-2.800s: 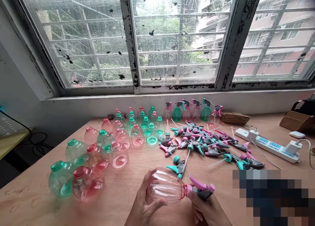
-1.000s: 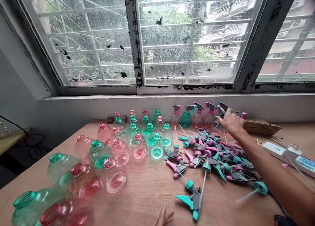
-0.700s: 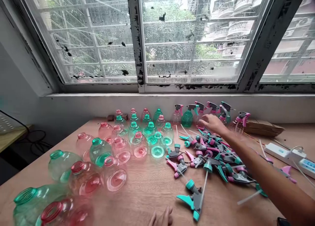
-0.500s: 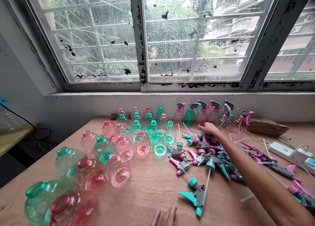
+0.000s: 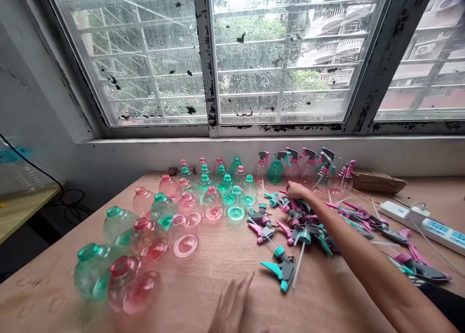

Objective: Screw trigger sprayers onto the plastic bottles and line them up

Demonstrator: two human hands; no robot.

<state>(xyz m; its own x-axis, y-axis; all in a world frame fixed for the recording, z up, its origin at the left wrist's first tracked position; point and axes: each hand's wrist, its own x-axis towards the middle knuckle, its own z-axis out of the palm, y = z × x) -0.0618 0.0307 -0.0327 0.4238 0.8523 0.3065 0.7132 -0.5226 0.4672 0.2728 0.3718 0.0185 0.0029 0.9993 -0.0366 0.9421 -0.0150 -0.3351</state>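
My right hand point(image 5: 297, 190) reaches over the far side of a heap of pink, teal and grey spray triggers point(image 5: 300, 219) with thin dip tubes. Its fingers are drawn together at a pink piece, and what they grip is hidden. My left hand point(image 5: 232, 304) is over the near edge of the table, fingers stretched out, holding nothing. Between the hands, apart from the heap, lies a teal-and-grey spray trigger point(image 5: 283, 270). To the left stand several clear pink and green bottles without tops, among them a pink bottle point(image 5: 134, 287) and a green bottle point(image 5: 95, 272).
Bottles with triggers fitted, such as a green spray bottle point(image 5: 276, 169), line the wall. At the right are a white power strip point(image 5: 436, 231) with a cable and a brown cardboard piece point(image 5: 379, 182). A window point(image 5: 283, 71) rises behind the wooden table point(image 5: 203, 280).
My left hand has come further into view, its fingers straighter. My right hand has shifted slightly left and down at the heap's far side. The view has tilted and moved a little.
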